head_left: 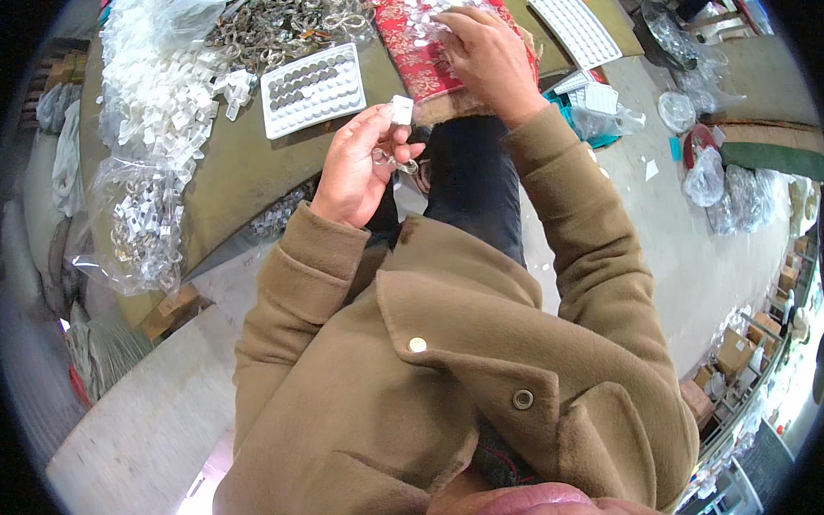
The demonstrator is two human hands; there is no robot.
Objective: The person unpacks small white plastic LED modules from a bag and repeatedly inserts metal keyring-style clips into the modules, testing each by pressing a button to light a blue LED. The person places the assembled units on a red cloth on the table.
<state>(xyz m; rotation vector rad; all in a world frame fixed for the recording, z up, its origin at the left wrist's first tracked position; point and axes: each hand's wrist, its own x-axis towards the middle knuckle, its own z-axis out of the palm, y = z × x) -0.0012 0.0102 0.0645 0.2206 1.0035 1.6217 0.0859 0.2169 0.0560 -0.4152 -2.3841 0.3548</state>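
Observation:
Between thumb and fingers, my left hand is closed on a small white square keychain; its metal ring and chain dangle by the lower fingers. My right hand reaches over a red patterned cloth, fingers bent and apart, close to a heap of small clear pieces. Whether a fingertip touches one of these is hard to see. Left of my left hand lies a white tray with rows of round cups, some holding grey discs.
White plastic pieces pile up on the table's left, beside a heap of metal key rings. A clear bag of keychains sits at the left edge. Another white tray lies right of the cloth. Plastic bags rest on the floor.

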